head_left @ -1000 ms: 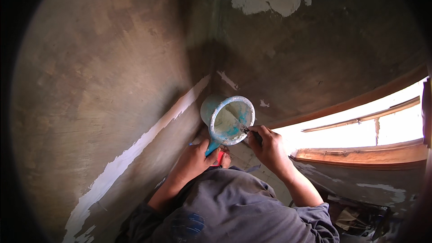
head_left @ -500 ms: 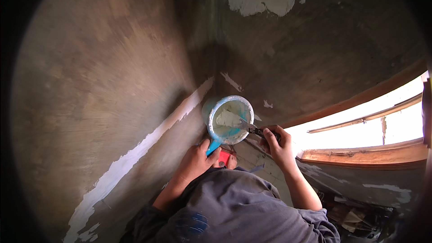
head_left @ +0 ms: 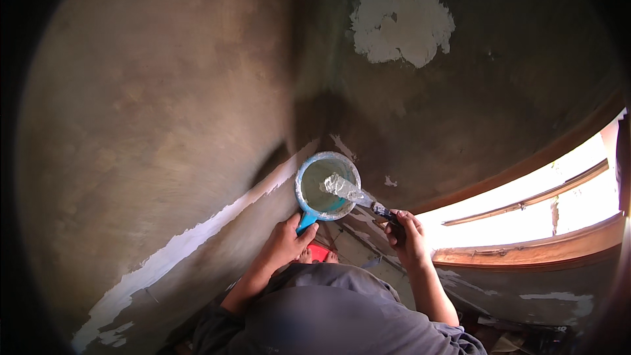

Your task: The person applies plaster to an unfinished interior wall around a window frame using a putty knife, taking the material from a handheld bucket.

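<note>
Fingers (head_left: 293,222) of left hand (head_left: 287,243): wrapped round handle (head_left: 305,222) of blue dipper (head_left: 298,187). Right hand (head_left: 410,236): closed on putty knife (head_left: 382,212), blade (head_left: 370,203) over dipper mouth, loaded with paste (head_left: 342,187). Paste could be dropped beside dipper if blade is tilted; dipper could be tipped by loosened grip.

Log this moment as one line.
left hand: gripping turquoise round pot by its handle | right hand: gripping dark-handled metal scraper | whitish paste: on scraper, over pot opening

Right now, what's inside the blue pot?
The blue pot shows a dull greenish-grey inside; the putty knife, carrying white paste, crosses the opening and hides what lies directly beneath.
</note>
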A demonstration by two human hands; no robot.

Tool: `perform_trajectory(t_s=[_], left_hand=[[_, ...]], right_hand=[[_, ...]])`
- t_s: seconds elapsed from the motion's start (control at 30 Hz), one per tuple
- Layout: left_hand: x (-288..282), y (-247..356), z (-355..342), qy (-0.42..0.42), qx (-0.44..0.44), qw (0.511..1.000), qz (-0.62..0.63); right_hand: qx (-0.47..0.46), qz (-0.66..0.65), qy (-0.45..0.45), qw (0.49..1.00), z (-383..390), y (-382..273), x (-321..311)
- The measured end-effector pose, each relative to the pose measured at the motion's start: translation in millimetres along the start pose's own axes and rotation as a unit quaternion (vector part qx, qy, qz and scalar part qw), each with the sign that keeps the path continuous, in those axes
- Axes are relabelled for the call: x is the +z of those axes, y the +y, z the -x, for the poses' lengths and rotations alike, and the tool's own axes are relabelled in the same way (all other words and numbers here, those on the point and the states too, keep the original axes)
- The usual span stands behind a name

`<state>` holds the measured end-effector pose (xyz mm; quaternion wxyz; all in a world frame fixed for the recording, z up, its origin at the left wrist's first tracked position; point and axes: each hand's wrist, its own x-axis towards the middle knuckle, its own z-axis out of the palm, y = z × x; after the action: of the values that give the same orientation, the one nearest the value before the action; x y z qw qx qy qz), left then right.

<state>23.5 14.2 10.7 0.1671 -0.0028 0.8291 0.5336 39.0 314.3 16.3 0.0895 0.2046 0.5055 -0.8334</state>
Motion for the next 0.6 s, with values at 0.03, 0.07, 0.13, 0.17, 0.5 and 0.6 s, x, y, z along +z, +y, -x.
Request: perform_trajectory(t_s=[0.03, 0.07, 0.13, 0.17, 0.5, 0.6], left_hand=[[0.2, -3.3, -0.5, 0.009, 0.020, 1.000, -0.003], [0.0, -6.1, -1.6, 0.018, 0.039, 0.999, -0.007], [0.3, -13.5, -3.5, 0.032, 0.072, 0.997, -0.015], [0.2, -15.3, -3.7, 0.039, 0.088, 0.995, -0.019], [-10.1, -5.9, -3.3, 0.011, 0.027, 1.000, 0.012], [-5.9, -23.3, -9.3, 0.029, 0.059, 0.998, -0.012]], right_hand=[[-0.004, 0.026, -0.011, 1.000, 0.5, -1.2, 0.4], [-0.013, 0.033, -0.015, 0.999, -0.3, -2.8, 2.6], [-0.028, 0.048, -0.022, 0.998, -1.1, -3.1, 6.6], [-0.021, 0.047, -0.030, 0.998, -0.5, -4.4, 8.2], [0.009, 0.015, -0.081, 0.997, 4.8, -5.1, 16.7], [0.030, -0.011, -0.094, 0.995, 5.5, -6.6, 20.7]])
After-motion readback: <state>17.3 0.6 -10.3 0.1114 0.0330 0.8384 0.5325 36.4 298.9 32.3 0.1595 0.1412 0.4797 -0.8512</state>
